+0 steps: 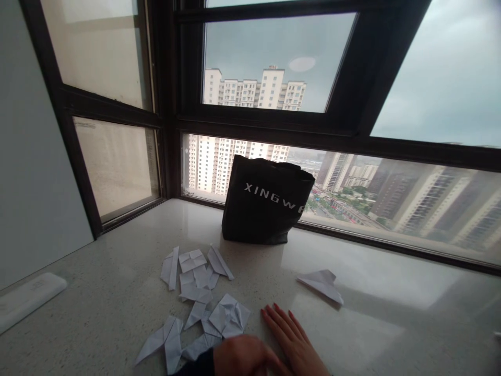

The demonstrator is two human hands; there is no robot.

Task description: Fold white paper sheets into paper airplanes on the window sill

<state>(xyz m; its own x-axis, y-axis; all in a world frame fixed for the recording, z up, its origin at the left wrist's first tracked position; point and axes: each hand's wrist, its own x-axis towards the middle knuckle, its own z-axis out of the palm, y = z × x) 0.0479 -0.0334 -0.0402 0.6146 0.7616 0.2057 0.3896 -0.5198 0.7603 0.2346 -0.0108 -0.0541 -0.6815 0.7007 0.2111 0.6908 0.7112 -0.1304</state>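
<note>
Dark-framed windows [242,47] are rising beyond the left hand [240,356] and the right hand [293,342], pale towers [272,89] showing outside. A speckled white countertop [97,292] is stretching beneath and around both. Ahead of them, a black bag [262,222] lettered XINGWE is standing upright. Folded papers [194,282] are lying overlapped ahead and left of the left hand, the nearest just beside it. A white oblong object [33,298] is resting well left of both. The right hand is lying flat, fingers extended; the left is curling, whether gripping anything I cannot tell. A paper plane [321,285] is resting ahead and right of the right hand.
</note>
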